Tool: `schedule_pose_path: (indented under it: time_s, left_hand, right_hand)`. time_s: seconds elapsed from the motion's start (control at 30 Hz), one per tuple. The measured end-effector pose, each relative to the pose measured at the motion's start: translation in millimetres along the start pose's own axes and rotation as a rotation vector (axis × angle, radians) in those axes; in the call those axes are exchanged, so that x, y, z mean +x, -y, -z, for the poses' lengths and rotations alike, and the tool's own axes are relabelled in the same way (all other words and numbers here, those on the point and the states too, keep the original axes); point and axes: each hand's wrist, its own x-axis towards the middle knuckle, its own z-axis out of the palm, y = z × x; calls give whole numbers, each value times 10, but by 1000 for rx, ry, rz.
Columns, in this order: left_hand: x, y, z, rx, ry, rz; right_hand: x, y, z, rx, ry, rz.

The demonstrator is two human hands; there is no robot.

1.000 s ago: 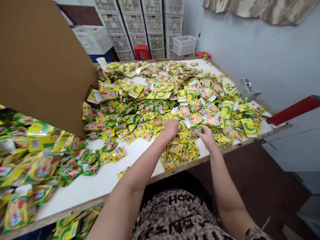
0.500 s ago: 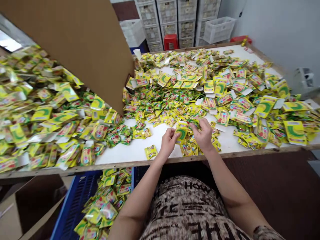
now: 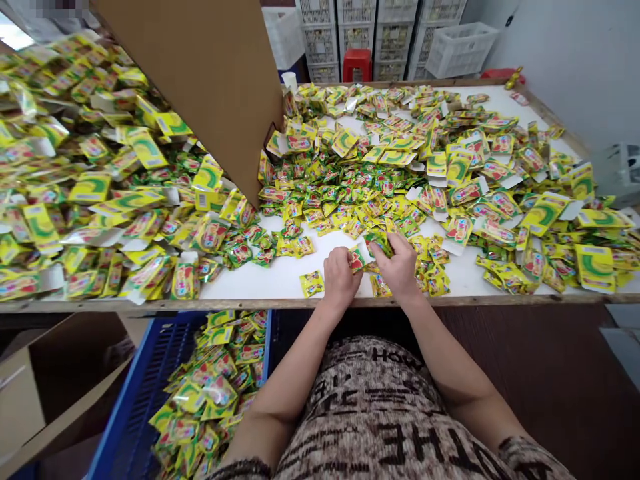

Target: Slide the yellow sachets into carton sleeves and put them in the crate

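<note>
A small red-and-green printed box (image 3: 357,259), partly hidden and tilted, has its white end toward a crinkled green-and-yellow packet (image 3: 371,239) just beside it, both held, any contact between them unclear.

left: bare tabletop (image 3: 240,285) | ahead: packets (image 3: 356,192) block | behind cardboard panel (image 3: 215,87): unclear

Vs 1 s ago: left hand (image 3: 341,273) is out of the sachet pile and gripping a small yellow box (image 3: 357,259); right hand (image 3: 397,267) has come in close beside it, green sachet (image 3: 377,244) at its fingertips. Vs 0.5 s ago: left hand has rolled knuckles-up, box now shows red print instead of the green arc. View has swung too: blue crate (image 3: 120,400) and open carton (image 3: 20,400) now in frame.
</note>
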Motion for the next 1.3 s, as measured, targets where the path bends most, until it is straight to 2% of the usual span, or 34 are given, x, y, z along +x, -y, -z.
schedule_pose_path:
  time_s: [0.07, 0.17, 0.23, 0.3, 0.37, 0.5, 0.57, 0.63, 0.77, 0.9, 1.03, 1.13, 1.3]
  left_hand:
    - [-9, -19, 1, 85, -57, -13]
    - [-39, -81, -11, 149, -54, -29]
    - [-62, -134, -38, 131, -35, 13]
    - [-81, -178, -67, 27, -6, 92]
    - [-90, -190, -76, -170, 47, 176]
    - [-100, -97, 12, -788, 183, 319]
    - [-116, -28, 88, -1078, 234, 399]
    - [-139, 18, 155, -1232, 258, 463]
    - [-183, 18, 216, -1259, 262, 490]
    - [-218, -14, 197, -1247, 230, 503]
    - [-239, 1, 153, -1275, 224, 479]
    - [-221, 12, 118, -1272, 237, 459]
    - [-239, -63, 103, -1305, 203, 468]
  right_hand:
    - [-44, -47, -43, -20, 62, 23]
    - [-12, -116, -45, -44, 174, -26]
    - [67, -129, -12, -70, 298, -62]
    - [161, -108, 29, -105, 462, -28]
    - [233, -66, 58, -151, 582, 50]
    - [267, 4, 29, -132, 572, 143]
    - [270, 14, -6, -98, 616, 235]
    - [307, 15, -24, -106, 674, 346]
    - [460, 34, 23, -154, 768, 493]
    - [482, 75, 71, -189, 851, 497]
    - [346, 83, 34, -102, 773, 464]
    - [314, 73, -20, -156, 717, 474]
    - [315, 137, 39, -291, 908, 519]
